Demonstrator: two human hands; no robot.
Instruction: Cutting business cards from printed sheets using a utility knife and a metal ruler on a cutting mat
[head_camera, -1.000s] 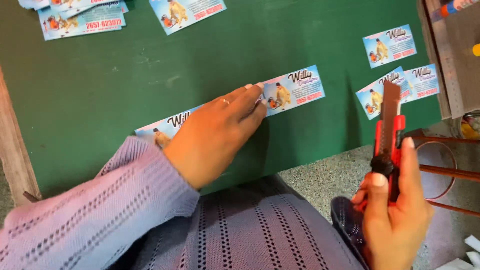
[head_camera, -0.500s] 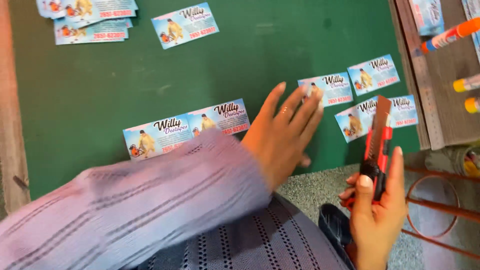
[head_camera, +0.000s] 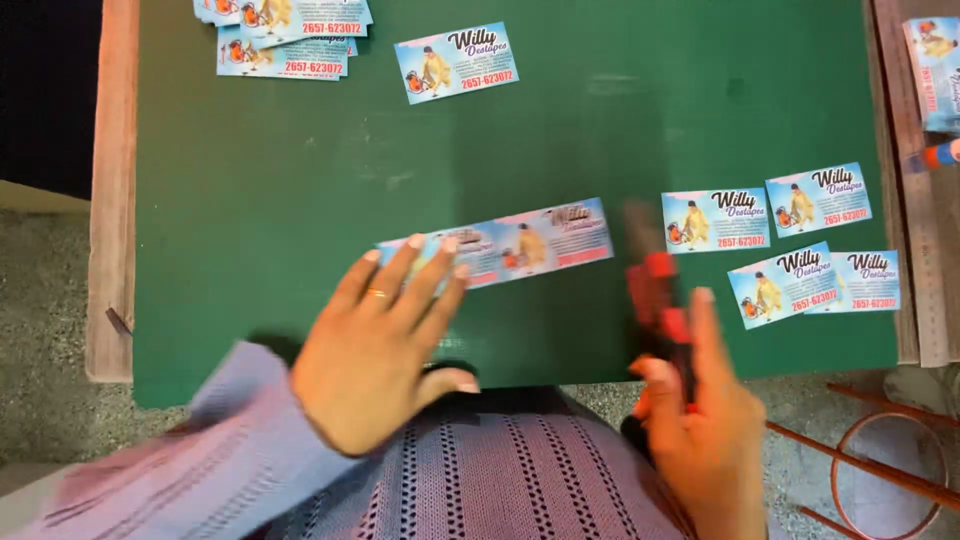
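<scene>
Green cutting mat (head_camera: 300, 180) on the counter is filling my view; my left hand (head_camera: 375, 350), back from its reach right, is pressing flat, fingers spread, on the uncut card strip (head_camera: 520, 243), while my right hand (head_camera: 700, 420) is bringing the gripped red cutter (head_camera: 655, 295) closer beside it, cut cards (head_camera: 790, 225) lying beyond.

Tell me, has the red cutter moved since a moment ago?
Yes. The red cutter in the right hand has come left onto the green mat, nearer the uncut card strip.

Long uncut strip of two pale-blue printed paper cards (head_camera: 510, 245), flat near frame centre, slightly tilted, left end under fingertips; blurred red-and-black plastic utility knife (head_camera: 655, 300), upright, right of centre, just beside strip's right end
</scene>
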